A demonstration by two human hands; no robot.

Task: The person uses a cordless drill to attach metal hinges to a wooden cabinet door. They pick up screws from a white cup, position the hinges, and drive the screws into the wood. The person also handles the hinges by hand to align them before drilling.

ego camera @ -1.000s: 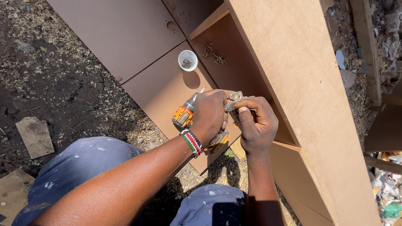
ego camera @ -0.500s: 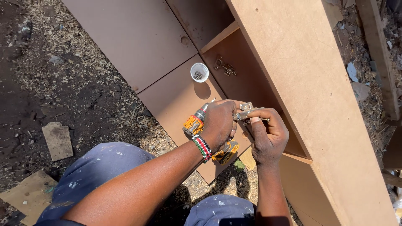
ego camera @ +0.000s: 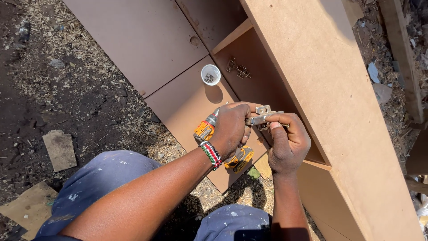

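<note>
A: Left of centre, what does the left hand (ego camera: 232, 129) hold?

B: It is wrapped around a yellow cordless drill (ego camera: 223, 145). The drill's nose sticks out to the far left of the knuckles, its battery base shows below the wrist, and a striped bead bracelet (ego camera: 211, 154) circles that wrist.

A: And the metal piece?

B: A silver cabinet hinge (ego camera: 263, 117) lies between the two hands, just right of the left hand's fingertips and touching them. The right hand (ego camera: 287, 143) pinches it from the near side, thumb on top and fingers curled beneath, so both hands are closed on something.

A: Where is the hinge relative to the furniture?

B: It is held over the near part of the open compartment of a brown board cabinet (ego camera: 330, 102) lying on the ground, close to its tall right side panel.

A: Any containers?

B: One small white cup (ego camera: 211, 74) stands on the flat panel, far from the hands. It holds a few small dark metal pieces, too small to identify.

A: Anything inside the compartment?

B: A second hinge (ego camera: 238, 69) sits against its far inner wall, just right of the cup.
</note>
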